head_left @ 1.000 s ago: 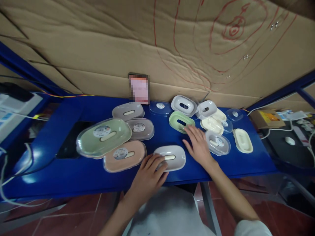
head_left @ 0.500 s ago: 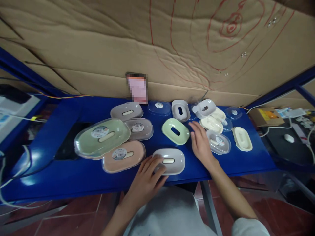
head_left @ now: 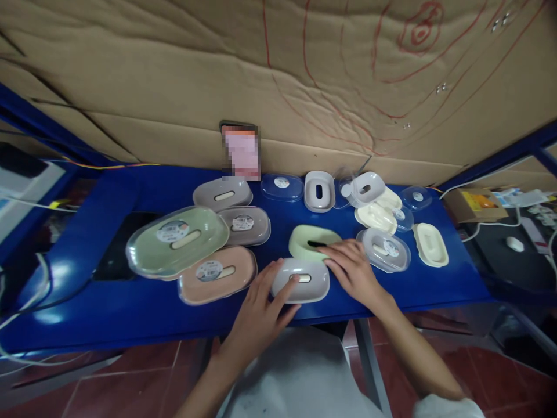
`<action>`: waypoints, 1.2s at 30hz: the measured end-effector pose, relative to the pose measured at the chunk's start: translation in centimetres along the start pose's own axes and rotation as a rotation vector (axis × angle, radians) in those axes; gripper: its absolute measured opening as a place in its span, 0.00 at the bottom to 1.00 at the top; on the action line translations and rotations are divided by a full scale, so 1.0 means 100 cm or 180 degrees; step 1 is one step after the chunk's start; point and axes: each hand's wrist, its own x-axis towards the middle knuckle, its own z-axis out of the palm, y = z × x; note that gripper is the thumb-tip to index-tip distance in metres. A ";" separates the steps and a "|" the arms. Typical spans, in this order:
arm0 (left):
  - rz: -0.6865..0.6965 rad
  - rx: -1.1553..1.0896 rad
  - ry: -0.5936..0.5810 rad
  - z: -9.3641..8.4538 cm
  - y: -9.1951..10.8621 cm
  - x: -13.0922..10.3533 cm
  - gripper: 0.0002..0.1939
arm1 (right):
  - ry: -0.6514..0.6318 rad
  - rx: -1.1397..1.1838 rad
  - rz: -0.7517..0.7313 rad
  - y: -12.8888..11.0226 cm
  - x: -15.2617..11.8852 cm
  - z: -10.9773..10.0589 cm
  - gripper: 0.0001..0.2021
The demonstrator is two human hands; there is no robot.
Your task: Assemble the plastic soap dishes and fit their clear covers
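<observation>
My left hand (head_left: 266,296) is at the left end of a grey oval plastic dish (head_left: 319,289), one finger reaching inside to the cream piece (head_left: 301,278) in its slot and the thumb at the near side. My right hand (head_left: 354,270) grips the right end of a light green oval dish (head_left: 300,242) with an open slot. That green dish is tilted, just behind the grey one. Left of my hands lie a peach dish (head_left: 243,270) and a large green dish (head_left: 204,226), both with labels and clear covers.
More grey dishes (head_left: 319,206), clear lids (head_left: 291,193) and cream-coloured pieces (head_left: 376,219) lie along the back of the blue table (head_left: 418,290). A covered grey dish (head_left: 368,258) and a cream tray (head_left: 439,255) are on the right. A cardboard wall (head_left: 174,87) stands behind.
My right hand has moved left and taken hold of the green dish, which now tilts and sits nearer the grey dish. A finger of my left hand now touches the cream piece.
</observation>
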 end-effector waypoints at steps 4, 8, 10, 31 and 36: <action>0.0163 0.0156 -0.0098 0.003 -0.007 0.009 0.31 | -0.0380 0.0065 -0.0343 -0.029 -0.020 -0.005 0.18; 0.0420 0.0083 -0.0376 0.007 -0.014 0.011 0.29 | -0.0406 -0.0164 -0.0706 -0.039 -0.035 0.013 0.20; 0.0417 0.0100 -0.0402 0.008 -0.014 0.009 0.29 | -0.0365 -0.0271 -0.0758 -0.037 -0.039 0.021 0.20; -0.0212 -0.0299 0.0101 0.005 -0.001 -0.007 0.35 | 0.0155 0.0539 -0.0353 -0.022 -0.024 0.009 0.17; 0.0085 -0.0189 -0.0254 0.000 0.001 -0.006 0.17 | 0.0034 -0.0032 -0.0141 0.005 -0.001 -0.004 0.19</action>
